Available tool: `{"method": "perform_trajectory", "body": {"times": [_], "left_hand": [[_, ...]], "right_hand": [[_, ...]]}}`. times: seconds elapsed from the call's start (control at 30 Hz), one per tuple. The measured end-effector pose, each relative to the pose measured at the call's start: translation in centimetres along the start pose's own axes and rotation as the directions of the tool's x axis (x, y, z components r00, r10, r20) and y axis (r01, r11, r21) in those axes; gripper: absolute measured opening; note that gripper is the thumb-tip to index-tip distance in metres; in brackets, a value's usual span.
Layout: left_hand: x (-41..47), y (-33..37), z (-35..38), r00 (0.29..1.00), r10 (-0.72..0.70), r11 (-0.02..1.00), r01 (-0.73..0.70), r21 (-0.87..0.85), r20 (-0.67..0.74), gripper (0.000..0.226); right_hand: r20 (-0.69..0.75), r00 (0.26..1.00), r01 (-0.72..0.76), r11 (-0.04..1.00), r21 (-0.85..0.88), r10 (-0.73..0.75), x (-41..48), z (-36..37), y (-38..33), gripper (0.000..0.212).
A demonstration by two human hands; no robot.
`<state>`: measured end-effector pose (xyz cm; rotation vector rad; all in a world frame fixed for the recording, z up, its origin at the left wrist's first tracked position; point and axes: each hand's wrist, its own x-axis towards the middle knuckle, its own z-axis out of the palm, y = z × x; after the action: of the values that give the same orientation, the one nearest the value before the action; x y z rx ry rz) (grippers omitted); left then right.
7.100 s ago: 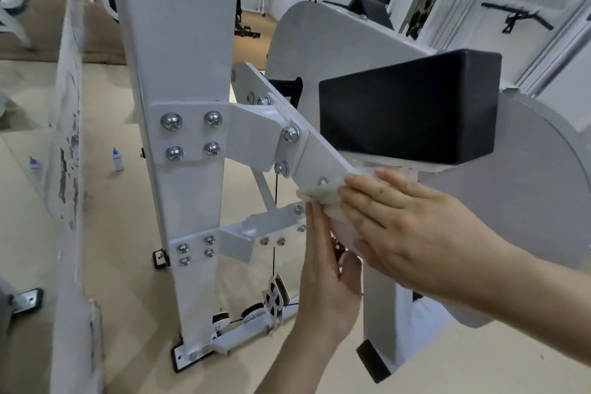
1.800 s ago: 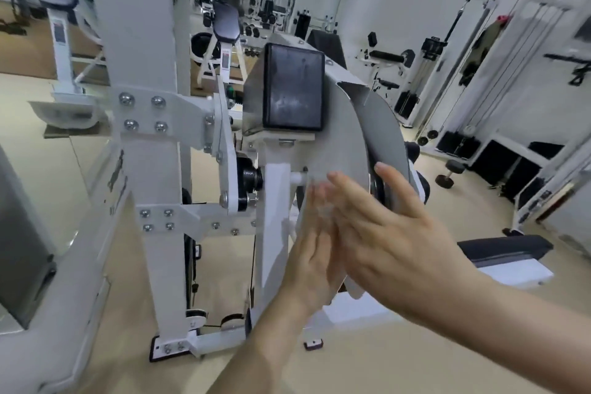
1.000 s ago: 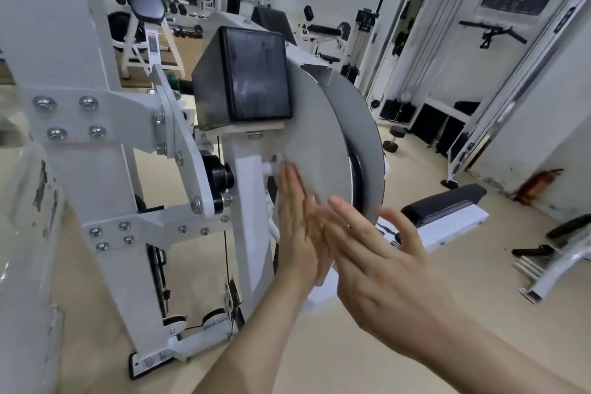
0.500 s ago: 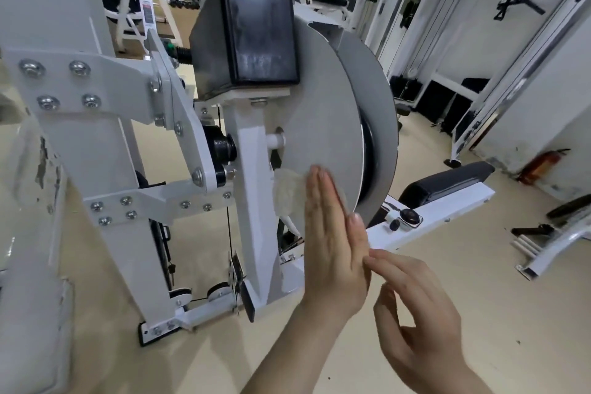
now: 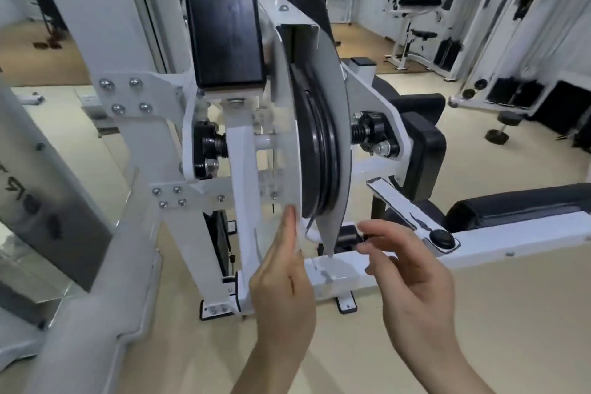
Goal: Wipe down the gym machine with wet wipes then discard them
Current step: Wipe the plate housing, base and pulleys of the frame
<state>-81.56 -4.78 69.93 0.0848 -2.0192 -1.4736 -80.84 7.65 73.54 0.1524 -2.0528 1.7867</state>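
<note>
Beige floor point(image 5: 495, 313), another white machine point(image 5: 415, 2) at the back

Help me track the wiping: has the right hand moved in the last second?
Yes. The right hand has dropped away from the grey round cover plate, now lower-right of its bottom edge.

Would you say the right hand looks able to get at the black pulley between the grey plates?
Probably only its edge: the right hand hovers free just below, but the black pulley sits between two close grey plates that cover its faces.

White gym machine point(image 5: 244, 169) (black pad point(image 5: 225, 41)), upright.
</note>
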Motion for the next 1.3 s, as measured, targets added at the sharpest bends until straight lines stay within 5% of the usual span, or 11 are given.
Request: {"method": "perform_trajectory", "body": {"times": [0.07, 0.13, 0.27, 0.5, 0.6, 0.7, 0.93, 1.03, 1.1, 1.2, 1.3], "left_hand": [[-0.7, 1.5, -1.1, 0.978, -0.163, 0.987, 0.163, -0.015, -0.127, 0.049], [-1.0, 3.7, -1.5, 0.941, -0.297, 0.951, 0.277, -0.138, -0.161, 0.036], [-1.1, 7.6, 0.8, 0.847, -0.485, 0.804, 0.529, -0.271, 0.215, 0.018], [-1.7, 8.0, 2.1, 0.886, -0.254, 0.911, 0.354, -0.210, 0.388, 0.031], [-1.6, 7.8, 2.5, 0.950, -0.086, 0.996, 0.079, 0.035, 0.300, 0.034], [-1.8, 7.7, 3.1, 0.970, 0.178, 0.909, -0.227, 0.349, 0.166, 0.029], [-1.1, 7.3, 2.2, 0.784, 0.377, 0.632, -0.607, 0.482, 0.494, 0.031], [1.6, 7.9, 0.6, 0.790, 0.478, 0.517, -0.607, 0.604, 0.385, 0.035], [4.0, 8.4, 0.4, 0.846, 0.442, 0.513, -0.512, 0.689, 0.300, 0.051], [7.0, 9.0, 0.9, 0.948, 0.259, 0.689, -0.315, 0.653, 0.183, 0.071], [9.4, 9.9, 1.7, 0.977, 0.178, 0.822, -0.214, 0.528, 0.120, 0.066]], "right_hand": [[0.260, 0.940, -0.240, 0.970, 0.044, 0.221, 1.1, -1.8, 0.2, 0.025], [0.570, 0.715, -0.475, 0.880, -0.029, 0.405, 1.6, -3.3, 1.0, 0.031], [0.871, 0.351, -0.738, 0.674, 0.031, 0.344, 1.9, -4.4, 2.4, 0.060], [0.708, 0.583, -0.775, 0.533, 0.338, 0.399, 1.7, -5.9, 2.8, 0.025], [0.673, 0.615, -0.788, 0.356, 0.503, 0.410, 1.2, -6.5, 2.9, 0.027], [0.665, 0.686, -0.726, 0.337, 0.599, 0.295, -0.2, -6.3, 1.5, 0.036], [0.281, 0.886, -0.464, 0.724, 0.510, 0.370, 1.3, -3.1, 0.4, 0.044], [0.172, 0.929, -0.369, 0.857, 0.358, 0.328, 3.6, -0.3, 2.5, 0.023], [0.339, 0.913, -0.326, 0.902, 0.283, 0.224, 3.2, 1.7, 2.9, 0.029], [0.562, 0.824, -0.191, 0.970, 0.151, 0.075, 2.1, 2.8, 2.3, 0.084], [0.612, 0.789, -0.072, 0.984, 0.165, -0.045, 6.0, 2.6, 1.2, 0.093]]}}
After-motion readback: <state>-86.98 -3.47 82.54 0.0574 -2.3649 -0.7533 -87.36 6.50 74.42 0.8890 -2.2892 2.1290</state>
